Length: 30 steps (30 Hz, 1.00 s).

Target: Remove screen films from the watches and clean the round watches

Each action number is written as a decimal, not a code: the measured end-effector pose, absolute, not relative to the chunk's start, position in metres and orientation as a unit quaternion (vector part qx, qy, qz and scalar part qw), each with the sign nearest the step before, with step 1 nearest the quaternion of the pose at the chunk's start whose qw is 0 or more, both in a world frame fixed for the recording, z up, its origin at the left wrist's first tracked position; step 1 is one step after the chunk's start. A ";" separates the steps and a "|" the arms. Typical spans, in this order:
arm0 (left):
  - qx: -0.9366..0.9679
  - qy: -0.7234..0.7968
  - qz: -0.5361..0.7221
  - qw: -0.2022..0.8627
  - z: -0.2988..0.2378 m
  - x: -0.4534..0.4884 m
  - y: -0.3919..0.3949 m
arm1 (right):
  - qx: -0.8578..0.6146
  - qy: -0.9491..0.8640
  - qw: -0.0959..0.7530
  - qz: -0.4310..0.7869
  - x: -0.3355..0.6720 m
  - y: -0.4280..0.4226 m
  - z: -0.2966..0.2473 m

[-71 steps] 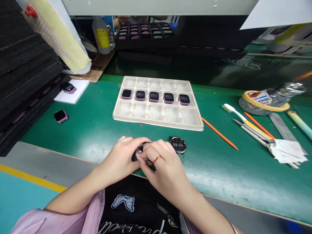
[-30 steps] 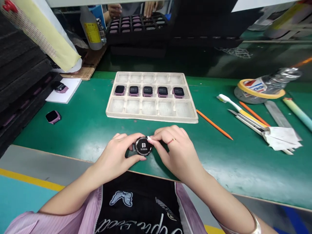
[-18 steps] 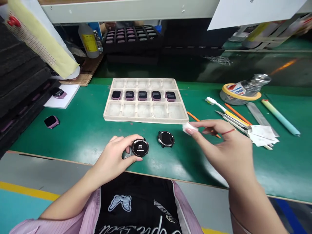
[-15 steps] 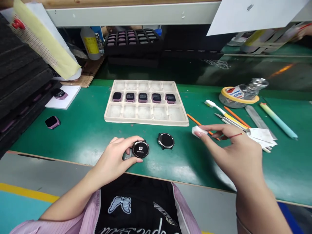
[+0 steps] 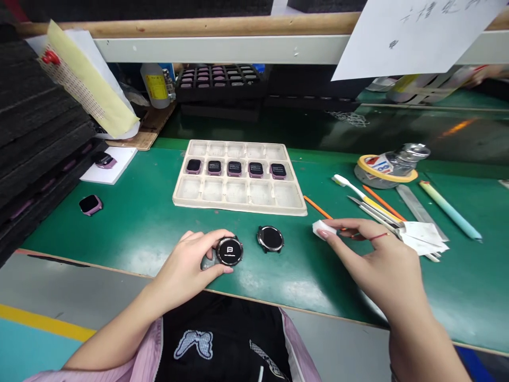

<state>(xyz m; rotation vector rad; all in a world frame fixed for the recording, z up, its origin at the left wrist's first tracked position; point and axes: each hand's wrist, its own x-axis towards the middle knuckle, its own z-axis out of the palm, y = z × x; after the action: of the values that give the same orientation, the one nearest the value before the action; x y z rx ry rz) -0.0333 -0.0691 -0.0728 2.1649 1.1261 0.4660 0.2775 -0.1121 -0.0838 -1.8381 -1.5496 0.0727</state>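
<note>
My left hand (image 5: 194, 260) grips a round black smartwatch (image 5: 229, 251) by its edges, thumb below and index finger above. Its lit screen shows a white message icon with tiny text. Just to the right, a second round watch (image 5: 270, 239) lies on the green bench top, its screen dark. Between the thumb and fingers of my right hand (image 5: 374, 249) is a small folded white wipe (image 5: 321, 229), held over the bench beside an orange stick (image 5: 317, 206). Behind the watches stands a cream plastic tray (image 5: 238, 207) with several square purple watches in its middle row.
On the right lie a toothbrush (image 5: 350, 187), a steel ruler (image 5: 421, 209), a blue-green pen (image 5: 451, 209) and a yellow-rimmed container with a metal-topped bottle (image 5: 413, 152). At left, a purple watch (image 5: 90, 204) rests near stacked black foam trays (image 5: 35, 106). A shelf beam (image 5: 222, 50) crosses overhead.
The camera view has tilted up slightly, so the bench appears lower. Both hands keep their holds on the smartwatch and the wipe, with little other movement.
</note>
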 end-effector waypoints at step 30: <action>0.854 0.455 0.204 0.150 -0.090 -0.037 -0.067 | -0.521 -0.815 0.252 0.032 0.250 -0.104 -0.071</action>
<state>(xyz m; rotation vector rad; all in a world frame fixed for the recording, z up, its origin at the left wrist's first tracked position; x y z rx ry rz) -0.0368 -0.0673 -0.0897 2.4522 1.3083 0.5848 0.2498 -0.1040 -0.0708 -1.4164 -2.2174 0.0857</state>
